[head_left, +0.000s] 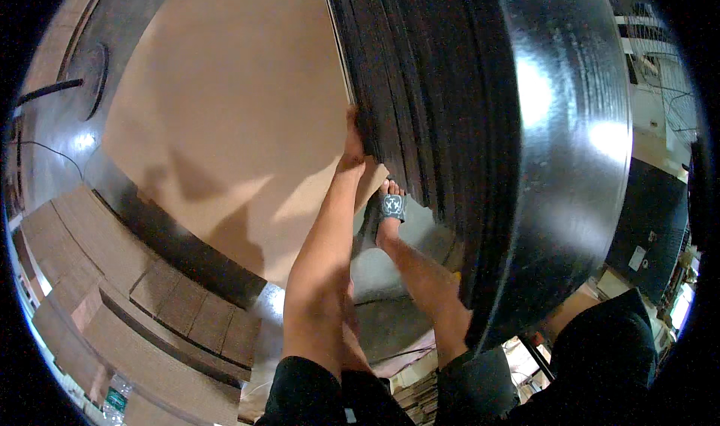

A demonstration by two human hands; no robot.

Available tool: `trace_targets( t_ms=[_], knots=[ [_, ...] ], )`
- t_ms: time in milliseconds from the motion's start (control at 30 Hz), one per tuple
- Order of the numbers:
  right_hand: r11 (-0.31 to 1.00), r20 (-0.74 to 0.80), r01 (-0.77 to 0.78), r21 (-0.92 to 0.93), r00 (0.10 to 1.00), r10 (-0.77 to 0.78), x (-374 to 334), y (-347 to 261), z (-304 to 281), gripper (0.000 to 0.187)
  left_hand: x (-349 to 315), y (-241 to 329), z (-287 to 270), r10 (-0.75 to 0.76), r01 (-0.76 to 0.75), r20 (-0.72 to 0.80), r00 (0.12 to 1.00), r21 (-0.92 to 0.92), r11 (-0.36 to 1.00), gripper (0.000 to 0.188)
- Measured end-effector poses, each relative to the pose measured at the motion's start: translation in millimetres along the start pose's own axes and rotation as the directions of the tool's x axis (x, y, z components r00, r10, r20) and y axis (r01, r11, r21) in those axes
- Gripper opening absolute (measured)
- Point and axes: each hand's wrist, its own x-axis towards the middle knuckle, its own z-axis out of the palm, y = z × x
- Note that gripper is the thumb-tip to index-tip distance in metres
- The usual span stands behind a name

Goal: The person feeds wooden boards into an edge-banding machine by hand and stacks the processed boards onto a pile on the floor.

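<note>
A large tan board (225, 73) fills the left and middle of the head view. Along its right edge runs a thick stack of dark sheets (420, 73), ending in a glossy black outer face (570, 126). My left arm stretches forward, and my left hand (353, 142) grips the board's edge beside the stack; some of its fingers are hidden. My right arm (566, 310) goes behind the glossy sheet at the lower right, so my right hand is out of sight. Below the stack's near end shows my foot in a grey slipper (391, 207).
Brown boards (172, 298) lie stacked at the lower left, with a plastic bottle (115, 403) by them. A black pole with a round plate (94, 81) stands at the far left. On the right are a dark panel (649, 227) and a wire rack (664, 58).
</note>
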Motion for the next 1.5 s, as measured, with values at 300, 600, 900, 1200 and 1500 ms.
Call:
trace_targets(
  t_ms=[300, 600, 900, 1200, 1500],
  knots=[
    [0.995, -0.07, -0.006, 0.095, 0.997, 0.013, -1.3, 2.0, 1.4, 0.067, -50.2, -13.9, -28.7, -0.055, 0.052, 0.035, 0.998, 0.092, 0.994, 0.076],
    [0.98, -0.065, -0.031, 0.195, 0.997, 0.044, -8.7, 14.9, -11.2, 0.068, -108.1, -40.4, -38.2, -0.096, 0.092, 0.025, 0.995, 0.14, 0.986, 0.071],
    [0.92, 0.036, -0.063, 0.386, 0.998, 0.053, -5.2, 16.7, -24.3, 0.071, -166.2, -58.2, -71.1, -0.117, 0.132, -0.082, 0.99, 0.212, 0.968, 0.067],
    [-0.266, 0.464, -0.404, 0.875, 0.857, 0.224, -82.2, 120.0, -98.0, 0.076, -289.3, -72.3, -48.1, -0.231, 0.3, -0.255, 0.939, 0.276, 0.913, 0.062],
    [0.132, 0.055, -0.107, 0.985, 0.936, 0.347, -259.3, 68.4, -427.5, 0.086, -470.8, 17.9, -33.6, -0.031, 0.286, -0.517, 0.856, 0.421, 0.861, 0.058]
  ],
)
